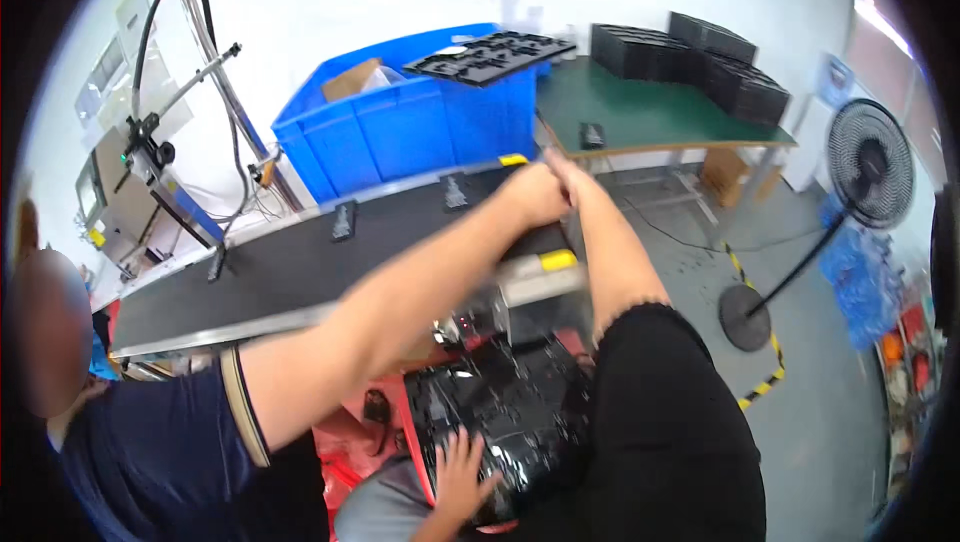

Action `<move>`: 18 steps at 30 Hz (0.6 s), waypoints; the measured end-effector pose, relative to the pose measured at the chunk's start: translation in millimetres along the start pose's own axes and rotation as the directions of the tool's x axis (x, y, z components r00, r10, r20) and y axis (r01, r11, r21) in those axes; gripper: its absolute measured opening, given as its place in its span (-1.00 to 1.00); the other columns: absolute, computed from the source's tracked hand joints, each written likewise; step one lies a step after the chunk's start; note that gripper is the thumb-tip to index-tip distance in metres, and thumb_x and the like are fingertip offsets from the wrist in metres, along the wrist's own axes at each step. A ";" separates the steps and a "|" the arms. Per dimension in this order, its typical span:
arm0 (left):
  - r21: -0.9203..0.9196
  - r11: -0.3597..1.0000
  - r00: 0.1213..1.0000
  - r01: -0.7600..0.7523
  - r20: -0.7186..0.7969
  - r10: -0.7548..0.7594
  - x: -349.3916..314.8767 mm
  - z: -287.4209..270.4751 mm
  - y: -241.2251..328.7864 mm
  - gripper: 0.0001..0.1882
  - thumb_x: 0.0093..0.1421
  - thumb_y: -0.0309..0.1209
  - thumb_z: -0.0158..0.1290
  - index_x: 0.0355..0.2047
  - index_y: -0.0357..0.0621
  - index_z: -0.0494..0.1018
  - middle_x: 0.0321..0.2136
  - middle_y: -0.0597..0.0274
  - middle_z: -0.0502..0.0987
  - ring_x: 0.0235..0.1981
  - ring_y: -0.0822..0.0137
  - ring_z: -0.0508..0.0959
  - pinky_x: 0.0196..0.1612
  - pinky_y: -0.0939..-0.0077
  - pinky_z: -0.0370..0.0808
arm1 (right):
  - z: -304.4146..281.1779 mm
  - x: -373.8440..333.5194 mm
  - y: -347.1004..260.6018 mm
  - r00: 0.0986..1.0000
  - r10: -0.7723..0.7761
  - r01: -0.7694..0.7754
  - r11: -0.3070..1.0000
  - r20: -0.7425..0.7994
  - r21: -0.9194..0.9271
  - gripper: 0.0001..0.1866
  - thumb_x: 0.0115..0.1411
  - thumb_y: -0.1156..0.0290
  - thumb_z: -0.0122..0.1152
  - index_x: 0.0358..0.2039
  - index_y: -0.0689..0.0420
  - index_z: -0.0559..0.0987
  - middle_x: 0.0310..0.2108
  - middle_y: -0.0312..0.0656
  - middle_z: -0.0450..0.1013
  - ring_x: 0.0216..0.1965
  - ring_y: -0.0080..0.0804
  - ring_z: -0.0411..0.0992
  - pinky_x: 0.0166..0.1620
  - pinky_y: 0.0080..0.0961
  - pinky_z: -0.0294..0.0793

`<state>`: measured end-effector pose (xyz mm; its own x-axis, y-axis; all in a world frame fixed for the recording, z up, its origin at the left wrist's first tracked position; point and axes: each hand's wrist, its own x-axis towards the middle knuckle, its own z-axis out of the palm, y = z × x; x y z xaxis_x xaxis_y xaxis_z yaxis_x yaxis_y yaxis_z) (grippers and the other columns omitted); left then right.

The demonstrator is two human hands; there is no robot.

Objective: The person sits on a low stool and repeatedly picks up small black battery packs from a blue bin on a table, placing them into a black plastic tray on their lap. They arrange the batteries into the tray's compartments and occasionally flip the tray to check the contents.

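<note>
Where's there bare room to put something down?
On the green table, between the small dark pack and the black stacks. On the black belt, between two dark packs. Crowded: the table's back right, filled by stacks, and the belt's right end, around two hands.

Three packs (343, 221) lie along the back edge of the belt (270, 277), a tray (500, 392) before its right end. Behind stands the bin (420, 142), a panel (490, 57) across its right rim. Right of it, the surface (650, 124) holds stacks (642, 54) along its back and right edges, one case (592, 135) near its front left corner. The fan (871, 167) stands farther right.
</note>
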<state>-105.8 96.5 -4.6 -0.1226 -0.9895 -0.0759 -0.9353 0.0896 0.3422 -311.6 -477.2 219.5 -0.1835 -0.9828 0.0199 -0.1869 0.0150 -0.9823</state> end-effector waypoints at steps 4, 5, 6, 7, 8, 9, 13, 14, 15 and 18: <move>-0.066 0.995 0.996 0.079 0.044 -0.076 -14.6 2.1 -3.2 -0.13 0.15 0.10 0.04 0.31 -0.20 0.12 0.36 -0.24 -0.04 0.39 -0.16 -0.04 0.36 -0.16 -0.19 | 20.0 -63.0 67.9 0.663 0.415 -0.548 0.836 0.623 0.026 -0.67 0.16 0.06 0.28 -0.42 0.10 0.61 -0.46 -0.17 0.58 -0.44 -0.32 0.54 -0.34 -0.27 0.53; -0.138 0.987 0.996 0.087 0.040 -0.082 -18.0 -1.0 -2.2 -0.15 0.16 0.07 0.04 0.30 -0.24 0.12 0.36 -0.27 -0.05 0.39 -0.16 -0.04 0.36 -0.17 -0.20 | 9.3 -67.0 70.3 0.705 0.355 -0.480 0.876 0.614 0.044 -0.70 0.14 0.10 0.31 -0.40 0.09 0.61 -0.46 -0.20 0.57 -0.45 -0.36 0.53 -0.39 -0.33 0.52; -0.159 0.984 0.996 0.084 0.047 -0.077 -16.6 -5.5 -2.2 -0.14 0.16 0.05 0.04 0.29 -0.28 0.10 0.35 -0.30 -0.07 0.39 -0.18 -0.05 0.36 -0.17 -0.21 | -1.1 -59.6 59.6 0.755 0.272 -0.387 0.919 0.597 0.071 -0.74 0.12 0.15 0.35 -0.38 0.08 0.60 -0.46 -0.23 0.55 -0.45 -0.40 0.51 -0.43 -0.39 0.50; -0.149 0.986 0.996 0.079 0.052 -0.072 -15.4 -5.6 -1.6 -0.14 0.19 0.07 0.00 0.29 -0.32 0.08 0.35 -0.31 -0.08 0.39 -0.20 -0.06 0.36 -0.18 -0.23 | -8.2 -50.1 55.2 0.775 0.188 -0.309 0.945 0.604 0.103 -0.74 0.12 0.18 0.35 -0.36 0.11 0.60 -0.45 -0.22 0.53 -0.46 -0.40 0.50 -0.43 -0.41 0.50; -0.140 0.987 0.996 0.081 0.057 -0.074 -17.9 -4.2 -0.8 -0.13 0.21 0.09 -0.04 0.29 -0.36 0.06 0.35 -0.32 -0.09 0.39 -0.21 -0.08 0.36 -0.19 -0.24 | -12.8 -48.3 53.6 0.783 0.104 -0.232 0.964 0.613 0.133 -0.75 0.12 0.21 0.35 -0.34 0.13 0.59 -0.43 -0.22 0.52 -0.46 -0.40 0.48 -0.44 -0.43 0.49; -0.142 0.985 0.994 0.094 0.060 -0.086 -19.7 -4.1 -0.2 -0.13 0.21 0.08 -0.04 0.30 -0.36 0.05 0.36 -0.33 -0.11 0.39 -0.22 -0.08 0.36 -0.19 -0.24 | -10.4 -72.1 33.5 0.787 0.102 -0.207 0.973 0.608 0.105 -0.75 0.20 0.29 0.24 -0.19 0.15 0.61 -0.33 -0.27 0.58 -0.29 -0.51 0.52 -0.25 -0.54 0.49; -0.150 0.987 0.998 0.059 0.011 -0.058 -9.4 0.8 -0.2 -0.12 0.19 0.04 0.00 0.31 -0.35 0.03 0.36 -0.32 -0.11 0.39 -0.22 -0.08 0.36 -0.17 -0.24 | -5.8 -84.2 23.7 0.893 -0.063 -0.001 0.990 0.445 0.142 -0.77 0.12 0.30 0.27 -0.28 0.18 0.60 -0.43 -0.22 0.52 -0.45 -0.38 0.48 -0.43 -0.35 0.47; -0.145 0.988 0.998 0.060 0.006 -0.059 -8.5 2.2 0.6 -0.12 0.19 0.03 0.01 0.31 -0.34 0.03 0.36 -0.32 -0.11 0.39 -0.22 -0.08 0.36 -0.16 -0.24 | -2.1 -87.5 21.2 0.902 -0.072 0.049 0.997 0.425 0.064 -0.78 0.10 0.30 0.29 -0.31 0.17 0.62 -0.45 -0.22 0.53 -0.46 -0.36 0.48 -0.43 -0.34 0.47; -0.139 0.989 0.998 0.057 0.008 -0.056 -7.7 1.5 0.8 -0.12 0.18 0.03 0.02 0.32 -0.34 0.03 0.36 -0.32 -0.11 0.39 -0.21 -0.08 0.36 -0.15 -0.24 | 2.4 -79.2 26.6 0.905 -0.103 0.101 0.995 0.413 0.029 -0.81 0.08 0.30 0.31 -0.39 0.15 0.63 -0.46 -0.21 0.53 -0.48 -0.36 0.47 -0.45 -0.36 0.44; -0.162 0.984 0.997 0.073 0.002 -0.074 -6.3 -2.2 2.0 -0.12 0.18 0.02 0.03 0.32 -0.33 0.03 0.36 -0.31 -0.11 0.39 -0.21 -0.07 0.37 -0.14 -0.23 | 17.8 -65.0 34.1 0.878 0.036 -0.063 0.997 0.478 0.041 -0.85 0.07 0.33 0.30 -0.44 0.15 0.63 -0.46 -0.20 0.53 -0.48 -0.35 0.47 -0.46 -0.36 0.42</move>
<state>-106.1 102.7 -1.3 -0.0538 -0.9932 -0.1033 -0.8757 -0.0028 0.4829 -288.9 -416.0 181.4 0.2935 -0.9499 -0.1071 -0.1351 0.0697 -0.9884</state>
